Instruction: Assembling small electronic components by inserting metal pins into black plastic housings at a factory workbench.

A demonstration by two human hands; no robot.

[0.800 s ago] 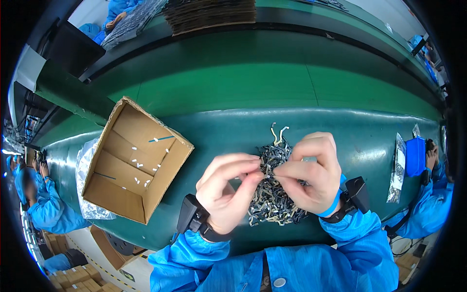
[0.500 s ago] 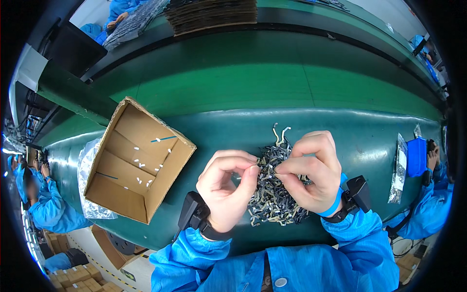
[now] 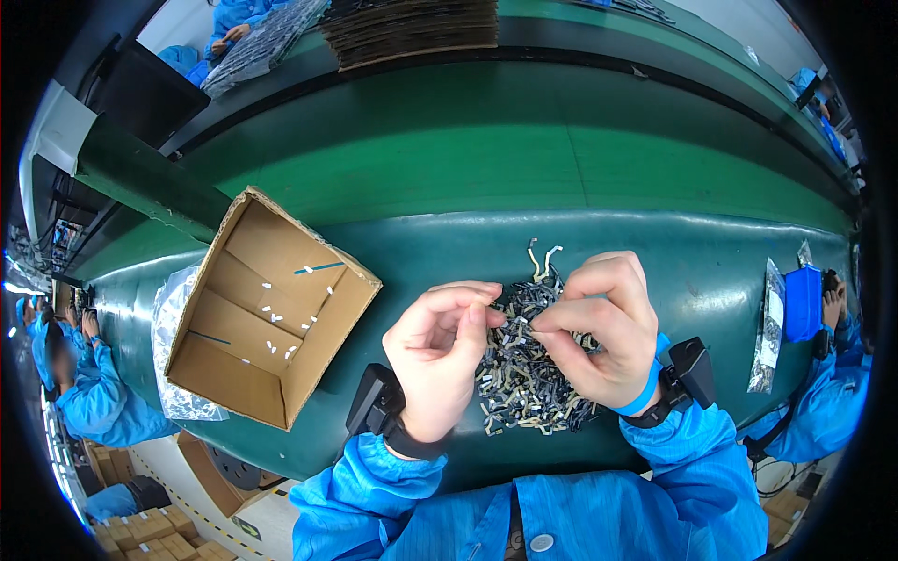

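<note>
Over a heap of small thin strips (image 3: 533,397), dark, silver and cream-coloured, my two hands come close together. The thumb and forefinger of my left hand (image 3: 432,360) are pressed together at the heap's left side. Facing it, my right hand (image 3: 606,327) pinches with thumb and forefinger at the heap's upper right. Whatever lies between the fingertips is too small to make out. Two pale bent strips (image 3: 543,264) stick out from the far end of the heap.
To the left, an open cardboard box (image 3: 229,397) holds several small white pieces (image 3: 276,318). Behind it lies a clear plastic bag (image 3: 168,374). At the right are a silver packet (image 3: 767,337) and a blue bin (image 3: 802,304), with a co-worker's hands (image 3: 831,304) beside it.
My left hand's fingers have shifted slightly, with the thumb more upright and the forefinger reaching further right. My right hand keeps its pinch nearly in place. The view has shifted a little.
</note>
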